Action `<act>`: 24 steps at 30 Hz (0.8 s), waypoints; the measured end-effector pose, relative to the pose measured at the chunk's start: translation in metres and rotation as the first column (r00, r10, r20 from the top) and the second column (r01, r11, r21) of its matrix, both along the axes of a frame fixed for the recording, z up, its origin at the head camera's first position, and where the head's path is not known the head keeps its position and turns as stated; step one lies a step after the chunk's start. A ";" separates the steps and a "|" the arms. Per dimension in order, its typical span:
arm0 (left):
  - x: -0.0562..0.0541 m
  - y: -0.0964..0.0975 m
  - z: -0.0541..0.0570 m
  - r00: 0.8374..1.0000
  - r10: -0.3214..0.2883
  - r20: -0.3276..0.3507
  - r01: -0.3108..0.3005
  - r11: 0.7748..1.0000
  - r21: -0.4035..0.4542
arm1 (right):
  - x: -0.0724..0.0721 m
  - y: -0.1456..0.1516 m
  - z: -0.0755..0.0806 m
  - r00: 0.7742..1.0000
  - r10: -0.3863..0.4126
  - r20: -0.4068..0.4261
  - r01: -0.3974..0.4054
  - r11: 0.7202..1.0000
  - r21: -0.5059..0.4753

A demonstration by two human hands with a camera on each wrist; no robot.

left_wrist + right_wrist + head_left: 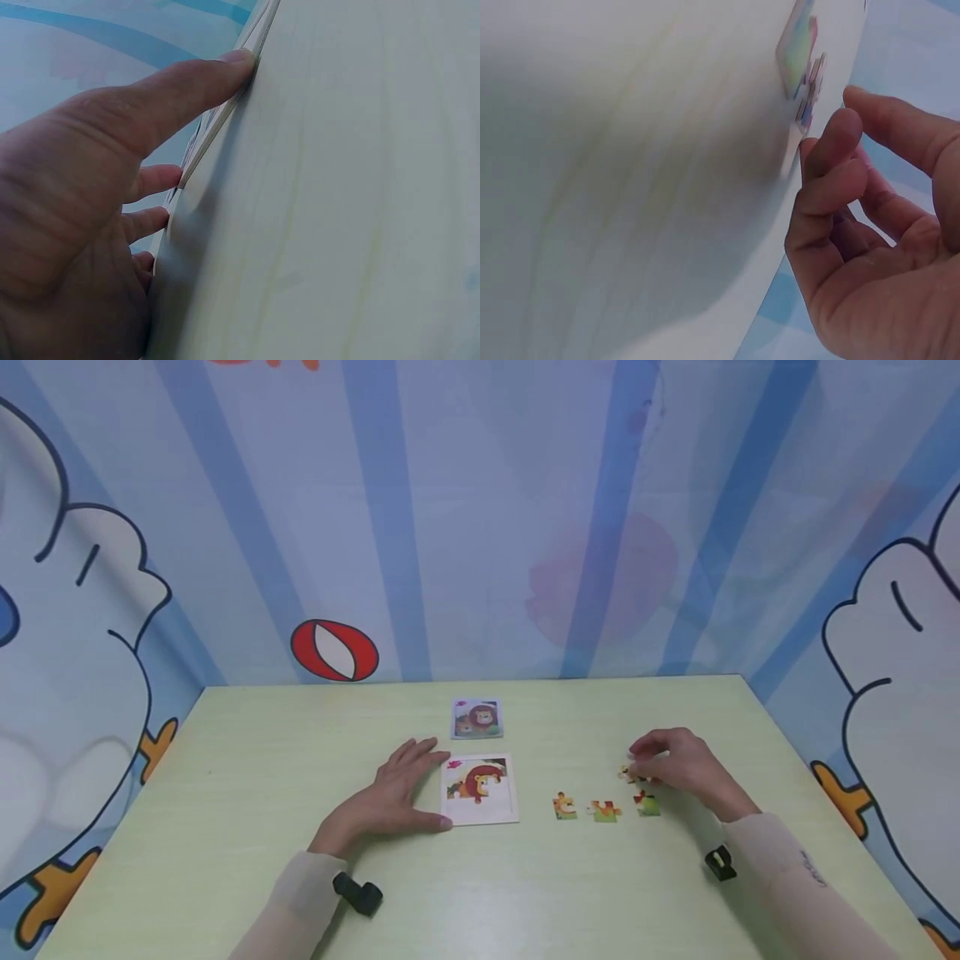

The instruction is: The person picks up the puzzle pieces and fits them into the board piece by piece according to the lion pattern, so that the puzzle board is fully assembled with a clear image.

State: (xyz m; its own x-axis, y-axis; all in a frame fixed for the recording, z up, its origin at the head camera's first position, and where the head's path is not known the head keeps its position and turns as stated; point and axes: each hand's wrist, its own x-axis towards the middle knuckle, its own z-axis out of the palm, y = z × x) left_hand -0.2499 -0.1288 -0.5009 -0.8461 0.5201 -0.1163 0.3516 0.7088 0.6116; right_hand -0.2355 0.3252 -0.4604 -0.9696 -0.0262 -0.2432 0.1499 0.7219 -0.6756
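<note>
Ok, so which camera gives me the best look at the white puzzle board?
The head view: it shows the white puzzle board face up, with its partly filled lion picture. The left wrist view shows little more than its edge, touched by the left hand; in the right wrist view I can't make it out.

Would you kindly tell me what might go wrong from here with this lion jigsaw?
The right hand's fingertips are at a small, partly hidden jigsaw piece, and might nudge the green-and-red cut jigsaw piece close by.

The left hand is at the left side of the white square puzzle frame; an uneven push could perhaps slide it and unsettle the brown-maned lion section inside.
</note>
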 end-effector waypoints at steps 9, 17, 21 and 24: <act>0.000 0.000 0.000 1.000 0.008 0.005 -0.008 1.000 -0.007 | 0.001 0.005 -0.004 0.999 0.026 0.024 -0.026 1.000 0.017; -0.001 0.001 0.000 1.000 0.000 -0.007 0.000 1.000 -0.010 | 0.003 0.004 -0.006 1.000 0.019 0.003 -0.019 0.999 0.029; 0.000 0.001 0.000 1.000 0.006 -0.001 -0.006 1.000 -0.014 | 0.003 0.001 -0.006 1.000 0.011 -0.001 -0.011 0.999 0.045; 0.000 0.001 0.000 1.000 0.008 -0.001 -0.008 1.000 -0.015 | 0.003 -0.002 -0.006 1.000 0.000 -0.019 0.000 1.000 0.030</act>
State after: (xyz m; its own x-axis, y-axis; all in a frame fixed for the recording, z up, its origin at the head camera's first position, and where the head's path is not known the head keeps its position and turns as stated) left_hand -0.2500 -0.1278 -0.5008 -0.8502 0.5118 -0.1233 0.3465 0.7203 0.6009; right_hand -0.2330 0.3233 -0.4666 -0.9740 -0.0191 -0.2259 0.1376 0.7420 -0.6561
